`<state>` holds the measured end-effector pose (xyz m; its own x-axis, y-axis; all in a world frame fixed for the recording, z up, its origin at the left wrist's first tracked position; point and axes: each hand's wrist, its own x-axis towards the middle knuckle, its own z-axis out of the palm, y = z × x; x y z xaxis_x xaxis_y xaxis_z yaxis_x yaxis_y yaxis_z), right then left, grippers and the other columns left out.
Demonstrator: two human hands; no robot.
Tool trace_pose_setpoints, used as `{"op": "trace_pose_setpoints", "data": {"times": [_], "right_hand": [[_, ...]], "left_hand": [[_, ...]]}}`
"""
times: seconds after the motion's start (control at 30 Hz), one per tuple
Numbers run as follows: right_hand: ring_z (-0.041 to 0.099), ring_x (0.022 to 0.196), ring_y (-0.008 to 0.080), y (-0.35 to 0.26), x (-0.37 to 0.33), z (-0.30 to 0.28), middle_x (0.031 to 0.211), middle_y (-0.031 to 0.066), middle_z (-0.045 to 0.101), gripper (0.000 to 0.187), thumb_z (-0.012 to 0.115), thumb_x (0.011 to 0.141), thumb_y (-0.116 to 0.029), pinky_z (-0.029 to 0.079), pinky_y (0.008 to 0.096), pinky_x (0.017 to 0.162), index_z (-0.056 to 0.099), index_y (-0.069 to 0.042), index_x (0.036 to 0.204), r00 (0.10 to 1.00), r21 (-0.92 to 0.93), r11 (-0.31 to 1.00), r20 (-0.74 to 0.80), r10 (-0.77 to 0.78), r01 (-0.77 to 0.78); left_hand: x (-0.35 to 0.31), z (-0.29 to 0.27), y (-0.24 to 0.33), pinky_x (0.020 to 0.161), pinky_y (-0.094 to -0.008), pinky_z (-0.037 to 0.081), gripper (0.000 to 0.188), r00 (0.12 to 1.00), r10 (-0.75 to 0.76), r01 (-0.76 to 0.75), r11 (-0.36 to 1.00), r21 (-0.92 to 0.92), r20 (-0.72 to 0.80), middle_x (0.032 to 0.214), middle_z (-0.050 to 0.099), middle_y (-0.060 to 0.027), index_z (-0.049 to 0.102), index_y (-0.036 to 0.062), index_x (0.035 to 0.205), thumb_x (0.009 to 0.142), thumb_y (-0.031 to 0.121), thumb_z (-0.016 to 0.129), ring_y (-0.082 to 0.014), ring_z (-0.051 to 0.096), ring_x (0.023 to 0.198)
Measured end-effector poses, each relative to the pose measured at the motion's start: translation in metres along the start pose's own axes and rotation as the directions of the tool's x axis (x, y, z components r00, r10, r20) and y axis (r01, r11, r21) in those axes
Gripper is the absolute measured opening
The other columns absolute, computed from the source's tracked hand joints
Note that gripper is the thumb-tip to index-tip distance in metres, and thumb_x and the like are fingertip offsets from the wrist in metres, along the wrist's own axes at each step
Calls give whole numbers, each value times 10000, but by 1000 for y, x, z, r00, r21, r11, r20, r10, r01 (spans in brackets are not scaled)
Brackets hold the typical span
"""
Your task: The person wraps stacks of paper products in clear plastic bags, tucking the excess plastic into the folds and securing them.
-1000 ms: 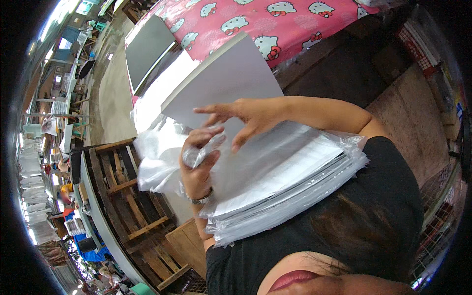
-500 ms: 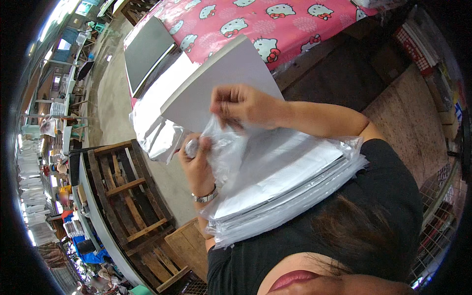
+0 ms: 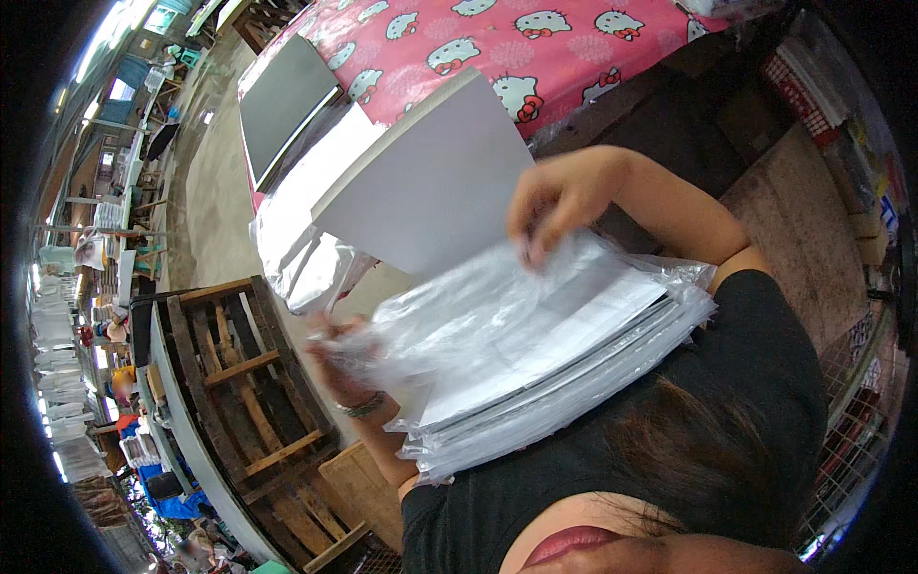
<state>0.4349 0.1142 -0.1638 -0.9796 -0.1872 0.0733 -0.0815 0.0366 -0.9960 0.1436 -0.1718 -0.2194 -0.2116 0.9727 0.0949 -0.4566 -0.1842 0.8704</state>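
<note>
The step in hand appears to be the spreading of a clear plastic bag (image 3: 449, 311), which is stretched over a near stack of plastic-sleeved white sheets (image 3: 574, 387), just short of a thick pale block of sheets (image 3: 430, 182) on the far side. The hands are held apart: the bag's right part seems pinched by the right hand (image 3: 571, 196), while the left hand (image 3: 335, 380) is blurred beneath film, so its grip cannot be told. A firm hold at the bag's edge is probably called for next. Compared with half a second ago, the hands are parted and the bunched film is drawn out wide.
</note>
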Motion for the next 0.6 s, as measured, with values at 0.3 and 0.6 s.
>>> {"op": "trace_pose_setpoints", "data": {"times": [0.3, 0.6], "right_hand": [[562, 615, 116, 3, -10, -14, 614, 11, 562, 198, 589, 893, -227, 468, 272, 609, 596, -34, 934, 991, -97, 991, -109, 81, -92], [532, 578, 84, 23, -12, -11, 695, -7, 560, 329, 632, 869, -204, 438, 200, 535, 535, -60, 1149, 790, 537, 784, -605, 100, 312]], "left_hand": [[1, 16, 11, 392, -309, 492, 426, 982, 28, -14, 997, 75, -188, 792, 646, -189, 558, -47, 1099, 834, 286, 571, -214, 620, 539], [24, 35, -11, 765, -471, 510, 400, 983, -139, 112, 972, 206, 121, 1056, 611, -235, 551, 22, 1142, 785, 174, 650, -353, 628, 900]]}}
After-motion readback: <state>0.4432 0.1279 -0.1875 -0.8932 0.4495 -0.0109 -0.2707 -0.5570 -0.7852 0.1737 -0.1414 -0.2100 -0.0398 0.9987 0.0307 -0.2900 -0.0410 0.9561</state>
